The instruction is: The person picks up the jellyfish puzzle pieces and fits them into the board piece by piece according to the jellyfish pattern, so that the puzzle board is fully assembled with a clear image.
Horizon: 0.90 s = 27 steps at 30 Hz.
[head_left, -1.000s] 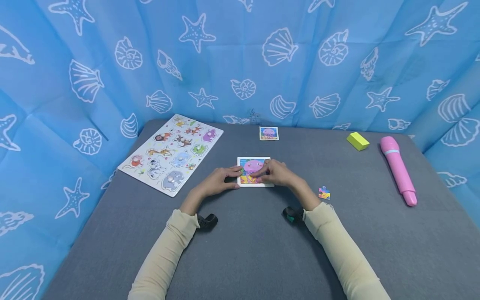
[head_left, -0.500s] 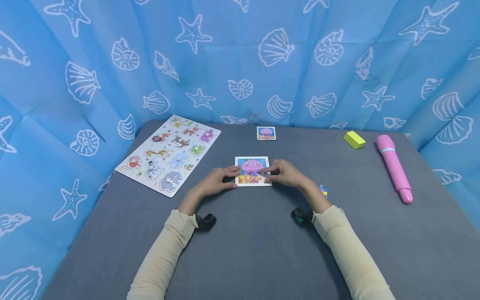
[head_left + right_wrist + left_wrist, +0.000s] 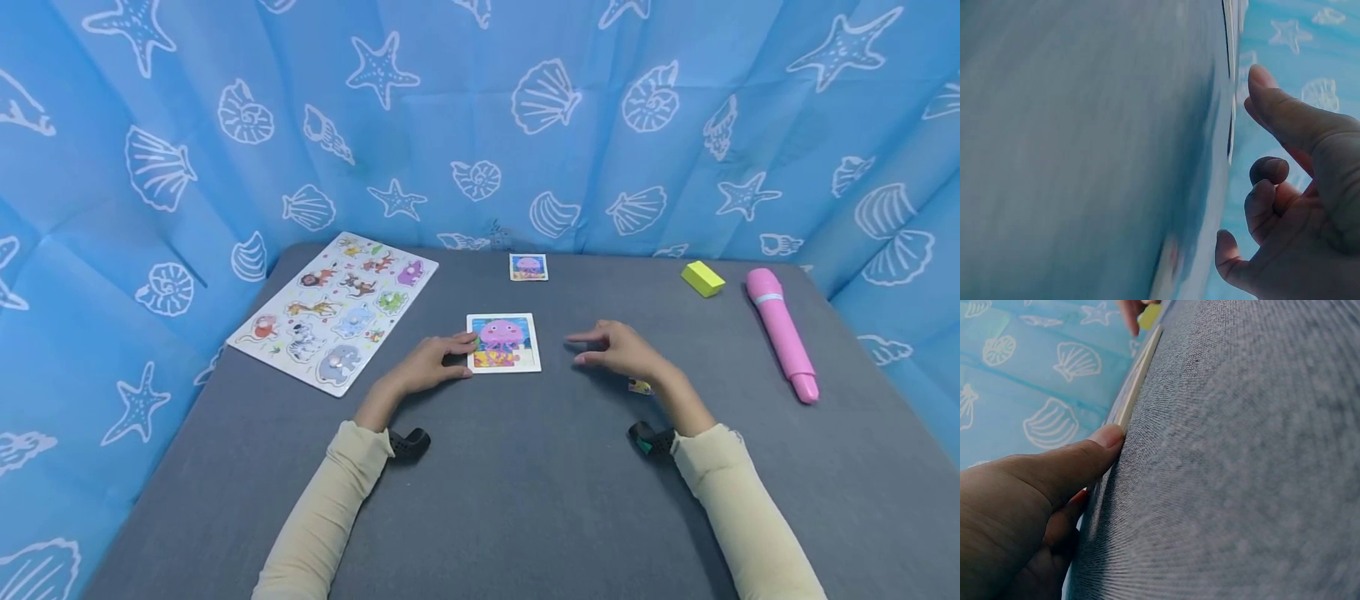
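Observation:
A jigsaw puzzle (image 3: 501, 333) in a white square tray lies on the table, showing a pink jellyfish-like figure. Its lower right corner is a bare pale patch. My left hand (image 3: 431, 363) holds the tray at its left side. In the left wrist view, the left thumb (image 3: 1107, 437) presses against the tray's edge. My right hand (image 3: 618, 348) hovers to the right of the puzzle, thumb and index finger apart, holding nothing. Under the right wrist lies a loose jigsaw piece (image 3: 640, 387), partly hidden. The right hand (image 3: 1310, 169) appears with spread fingers in the right wrist view.
A small picture card (image 3: 528, 267) with the same pink figure lies behind the puzzle. To the left is an animal peg puzzle board (image 3: 333, 312). A yellow block (image 3: 702, 278) and a pink toy microphone (image 3: 782, 336) lie at the right. A blue curtain (image 3: 442, 125) surrounds the table.
My right hand has left the puzzle and moved right, its forearm now covering part of the loose piece. The left hand has stayed at the tray's left side.

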### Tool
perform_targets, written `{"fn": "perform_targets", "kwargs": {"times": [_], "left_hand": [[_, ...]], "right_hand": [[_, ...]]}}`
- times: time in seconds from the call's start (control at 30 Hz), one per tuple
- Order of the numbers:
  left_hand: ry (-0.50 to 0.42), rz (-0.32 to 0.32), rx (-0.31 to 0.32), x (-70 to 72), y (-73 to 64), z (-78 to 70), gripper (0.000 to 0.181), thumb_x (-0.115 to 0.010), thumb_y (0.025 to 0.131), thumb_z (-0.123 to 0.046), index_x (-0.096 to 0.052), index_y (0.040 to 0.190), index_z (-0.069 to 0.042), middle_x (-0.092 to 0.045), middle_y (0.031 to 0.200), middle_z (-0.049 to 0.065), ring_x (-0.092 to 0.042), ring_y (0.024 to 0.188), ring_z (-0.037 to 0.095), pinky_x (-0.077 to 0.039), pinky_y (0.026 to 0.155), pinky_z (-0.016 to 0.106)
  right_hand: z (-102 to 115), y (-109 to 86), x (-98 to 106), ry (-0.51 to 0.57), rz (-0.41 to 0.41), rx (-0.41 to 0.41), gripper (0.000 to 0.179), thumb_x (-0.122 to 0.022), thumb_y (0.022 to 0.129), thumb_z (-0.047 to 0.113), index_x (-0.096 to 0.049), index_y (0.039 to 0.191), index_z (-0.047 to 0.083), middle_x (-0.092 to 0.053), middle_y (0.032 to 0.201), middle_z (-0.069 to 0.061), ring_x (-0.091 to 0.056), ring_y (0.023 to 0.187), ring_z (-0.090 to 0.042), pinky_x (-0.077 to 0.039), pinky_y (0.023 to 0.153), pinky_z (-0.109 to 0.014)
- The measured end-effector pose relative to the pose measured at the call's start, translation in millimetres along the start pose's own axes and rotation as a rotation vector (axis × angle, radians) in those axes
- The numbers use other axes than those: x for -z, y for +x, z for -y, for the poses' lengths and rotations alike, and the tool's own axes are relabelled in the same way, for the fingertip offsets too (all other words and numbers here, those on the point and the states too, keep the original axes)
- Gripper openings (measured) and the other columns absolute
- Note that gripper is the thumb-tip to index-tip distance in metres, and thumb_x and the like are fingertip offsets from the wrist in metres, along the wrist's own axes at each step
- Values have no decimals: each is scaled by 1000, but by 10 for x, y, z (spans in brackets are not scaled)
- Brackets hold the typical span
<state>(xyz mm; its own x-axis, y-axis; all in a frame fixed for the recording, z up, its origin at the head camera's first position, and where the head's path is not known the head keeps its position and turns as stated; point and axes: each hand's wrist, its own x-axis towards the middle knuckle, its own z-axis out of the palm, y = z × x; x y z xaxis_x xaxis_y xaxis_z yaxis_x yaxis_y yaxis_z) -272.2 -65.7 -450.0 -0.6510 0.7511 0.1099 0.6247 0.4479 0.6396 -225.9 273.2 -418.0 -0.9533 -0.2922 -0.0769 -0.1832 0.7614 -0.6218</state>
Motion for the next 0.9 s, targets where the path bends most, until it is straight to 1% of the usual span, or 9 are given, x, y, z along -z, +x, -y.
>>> {"fn": "perform_targets", "kwargs": {"times": [0.03,0.1,0.2,0.37,0.5,0.6,0.67,0.73,0.9], "left_hand": [[-4,-1,3,3,-1,2,52,-66,84,-21,-50,131,-4,-39,144,8,-32,136,24,-31,109,42],[-13,-6,8,6,-5,9,52,-66,84,-21,-50,131,-4,-39,144,8,-32,136,24,-32,108,42],[-24,-9,15,12,-15,17,52,-66,84,-20,-50,130,-3,-40,144,9,-32,136,24,-32,108,42],[-18,-5,12,13,-20,24,52,-66,85,-21,-50,131,-4,-40,144,9,-33,135,25,-29,109,44],[-24,-3,15,20,-24,17,52,-66,84,-21,-50,131,-4,-40,144,8,-32,136,25,-27,110,45],[-24,0,19,25,-21,10,52,-66,84,-21,-50,131,-4,-40,144,8,-32,136,25,-27,110,45],[-19,-2,16,26,-18,6,52,-66,84,-21,-50,131,-4,-40,144,8,-32,136,25,-25,111,47],[-13,-4,12,19,-11,7,52,-66,85,-22,-50,131,-5,-40,143,8,-33,135,25,-27,110,46],[-7,-4,5,-4,2,6,51,-67,84,-22,-51,130,-6,-41,143,8,-34,135,24,-28,109,45]], "right_hand": [[-32,-40,35,-5,-6,-7,38,-70,81,20,-65,118,10,-51,82,-13,-39,72,-18,-33,63,-28],[-99,-117,106,0,-9,-24,38,-70,82,20,-65,117,9,-41,73,-8,-32,65,-17,-29,57,-27],[-184,-244,211,-1,-26,-44,38,-69,82,22,-65,117,7,-39,71,-3,-32,63,-15,-30,55,-26],[-328,-470,327,3,-49,-53,39,-70,81,19,-64,115,0,-39,72,-3,-32,65,-12,-29,56,-25],[-429,-634,327,-31,-52,-43,40,-71,80,18,-64,114,-1,-42,73,-4,-31,65,-10,-28,55,-24],[-478,-712,310,-44,-38,-43,46,-74,77,22,-64,116,1,-43,75,-4,-31,66,-9,-27,56,-23],[-495,-741,301,-49,-29,-41,49,-76,75,24,-63,117,2,-42,75,-4,-32,66,-9,-27,56,-23],[-502,-758,299,-60,-23,-37,51,-77,74,24,-63,117,2,-41,75,-4,-31,66,-9,-26,56,-23],[-518,-789,287,-45,-52,-30,43,-76,74,19,-66,113,2,-40,71,-2,-30,63,-8,-26,54,-23]]}}
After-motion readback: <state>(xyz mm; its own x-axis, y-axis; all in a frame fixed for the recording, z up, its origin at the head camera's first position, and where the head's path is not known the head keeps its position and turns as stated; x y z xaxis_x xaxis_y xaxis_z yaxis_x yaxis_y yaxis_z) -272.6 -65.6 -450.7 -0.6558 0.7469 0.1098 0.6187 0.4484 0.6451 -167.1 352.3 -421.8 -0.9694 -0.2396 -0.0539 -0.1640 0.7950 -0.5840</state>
